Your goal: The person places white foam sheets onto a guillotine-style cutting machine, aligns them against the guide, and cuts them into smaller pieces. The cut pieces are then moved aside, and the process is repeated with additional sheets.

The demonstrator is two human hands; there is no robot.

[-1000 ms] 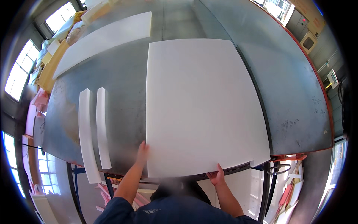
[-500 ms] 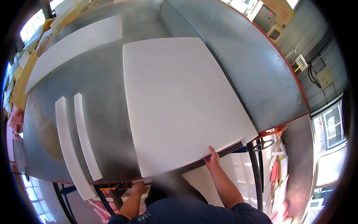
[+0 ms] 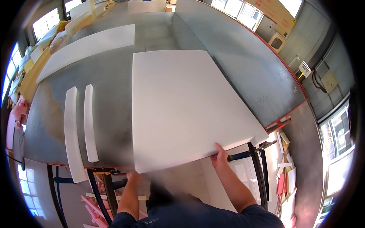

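A large white board (image 3: 190,110), which looks like foam, lies flat on the grey metal tabletop (image 3: 110,72). Its near edge overhangs the table's front. My right hand (image 3: 219,156) grips that edge right of its middle, thumb on top and fingers hidden underneath. At the board's near left corner, my left hand (image 3: 134,176) is closed against the edge, its fingers mostly hidden. Two narrow white strips lie side by side to the left; the longer strip (image 3: 73,133) juts past the table edge and the shorter strip (image 3: 89,123) lies wholly on the top.
A raised metal panel (image 3: 243,64) with a red rim runs along the board's right side. Farther back lies a long white sheet (image 3: 91,45). Dark table legs (image 3: 258,171) stand below, with pink and white offcuts (image 3: 99,207) on the floor.
The board has come toward me and now covers the dark rail at the table's front right. My left hand has moved up to the board's corner. The whole view has shifted.
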